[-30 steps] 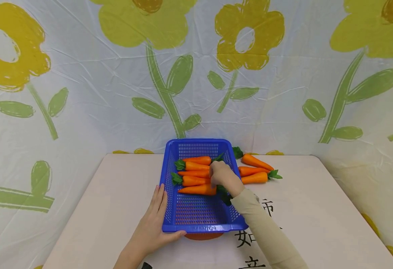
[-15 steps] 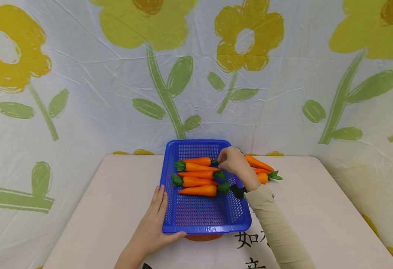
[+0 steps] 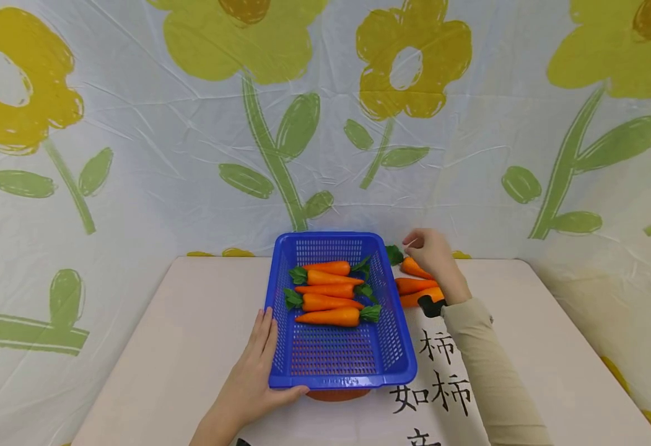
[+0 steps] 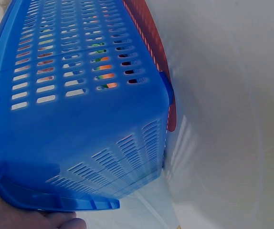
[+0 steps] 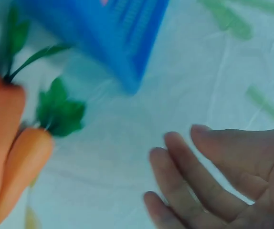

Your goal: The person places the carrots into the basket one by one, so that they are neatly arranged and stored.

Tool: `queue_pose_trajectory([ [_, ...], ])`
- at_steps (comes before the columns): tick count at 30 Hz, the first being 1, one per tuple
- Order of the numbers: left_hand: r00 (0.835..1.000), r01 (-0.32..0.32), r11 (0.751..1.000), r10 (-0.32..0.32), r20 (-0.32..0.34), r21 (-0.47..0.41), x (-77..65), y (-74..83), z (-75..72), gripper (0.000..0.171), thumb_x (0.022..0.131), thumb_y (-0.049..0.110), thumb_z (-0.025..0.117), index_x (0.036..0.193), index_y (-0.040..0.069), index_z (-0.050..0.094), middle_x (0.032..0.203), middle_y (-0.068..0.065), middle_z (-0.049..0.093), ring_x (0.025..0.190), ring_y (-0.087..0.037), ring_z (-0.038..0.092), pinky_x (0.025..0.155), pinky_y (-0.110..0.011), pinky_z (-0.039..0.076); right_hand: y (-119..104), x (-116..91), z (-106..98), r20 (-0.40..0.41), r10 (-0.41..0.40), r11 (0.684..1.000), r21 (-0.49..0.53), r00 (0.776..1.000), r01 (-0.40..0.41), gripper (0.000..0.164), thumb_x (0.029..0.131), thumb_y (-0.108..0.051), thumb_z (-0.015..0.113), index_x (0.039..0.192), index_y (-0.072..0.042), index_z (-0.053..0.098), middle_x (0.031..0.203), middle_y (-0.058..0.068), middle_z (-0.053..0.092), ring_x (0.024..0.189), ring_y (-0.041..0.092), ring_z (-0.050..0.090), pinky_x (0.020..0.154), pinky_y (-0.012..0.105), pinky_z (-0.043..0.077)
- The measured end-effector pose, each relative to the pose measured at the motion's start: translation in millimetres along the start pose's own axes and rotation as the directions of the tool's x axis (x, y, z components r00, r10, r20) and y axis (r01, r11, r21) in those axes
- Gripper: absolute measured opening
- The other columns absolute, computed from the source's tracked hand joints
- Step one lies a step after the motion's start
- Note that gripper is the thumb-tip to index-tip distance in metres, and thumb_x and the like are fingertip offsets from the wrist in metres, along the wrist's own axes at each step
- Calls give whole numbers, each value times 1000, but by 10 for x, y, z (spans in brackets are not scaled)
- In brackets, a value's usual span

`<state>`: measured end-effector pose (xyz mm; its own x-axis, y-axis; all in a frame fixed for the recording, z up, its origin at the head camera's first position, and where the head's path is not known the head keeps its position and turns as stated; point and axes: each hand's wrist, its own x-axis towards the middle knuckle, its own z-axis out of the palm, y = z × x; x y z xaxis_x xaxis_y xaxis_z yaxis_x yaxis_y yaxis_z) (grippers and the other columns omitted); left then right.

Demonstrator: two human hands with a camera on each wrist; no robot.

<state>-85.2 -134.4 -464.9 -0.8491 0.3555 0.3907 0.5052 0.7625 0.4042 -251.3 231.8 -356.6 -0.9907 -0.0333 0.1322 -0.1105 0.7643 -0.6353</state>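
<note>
Several orange carrots with green leafy tops (image 3: 327, 317) lie crosswise in a row in a blue perforated plastic basket (image 3: 342, 379). My left hand (image 3: 249, 371) rests on the basket's near left corner, fingers straight along the left rim, thumb on the front rim. That corner fills much of the left wrist view. My right hand (image 3: 433, 254) is raised right of the basket, holding nothing; its fingers are loosely bent in the right wrist view. Below it, more carrots (image 3: 411, 285) lie on the table beside the basket, partly hidden by my hand and wrist.
A reddish object (image 3: 339, 394) shows under the basket's front edge. The pale table (image 3: 191, 334) bears black printed characters (image 3: 439, 347) at the right front. Flower-patterned cloth (image 3: 180, 155) hangs behind and at both sides.
My right hand has let go inside the basket, lifted out and moved right, over the carrots on the table. The carrots in the basket are now uncovered. My left hand has stayed put.
</note>
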Motion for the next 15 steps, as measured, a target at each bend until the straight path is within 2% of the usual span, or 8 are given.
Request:
queue_pose_trajectory([
  [4, 1000, 4, 1000, -4, 5, 2, -4, 6, -8, 126, 71, 76, 70, 153, -7, 24, 164, -21, 11, 150, -38, 12, 114, -25, 10, 255, 8, -5, -62, 22, 1000, 24, 998, -20, 17, 92, 1, 57, 105, 7, 66, 102, 28, 68, 90, 40, 63, 83, 51, 56],
  [9, 1000, 6, 1000, -6, 5, 11, -3, 8, -12, 126, 71, 76, 70, 154, -7, 24, 164, -20, 10, 150, -37, 12, 114, -28, 12, 518, -10, 16, -125, 29, 1000, 8, 992, -28, 16, 88, 3, 58, 98, 9, 69, 95, 28, 69, 87, 41, 64, 80, 53, 55],
  [15, 1000, -10, 1000, 10, -11, 8, -1, 3, -3, 125, 71, 76, 70, 153, -7, 24, 164, -21, 11, 150, -39, 13, 116, -23, 7, 812, -57, 96, -127, 49, 998, -27, 991, -53, 17, 83, 5, 59, 94, 11, 71, 87, 25, 70, 81, 40, 63, 73, 50, 54],
])
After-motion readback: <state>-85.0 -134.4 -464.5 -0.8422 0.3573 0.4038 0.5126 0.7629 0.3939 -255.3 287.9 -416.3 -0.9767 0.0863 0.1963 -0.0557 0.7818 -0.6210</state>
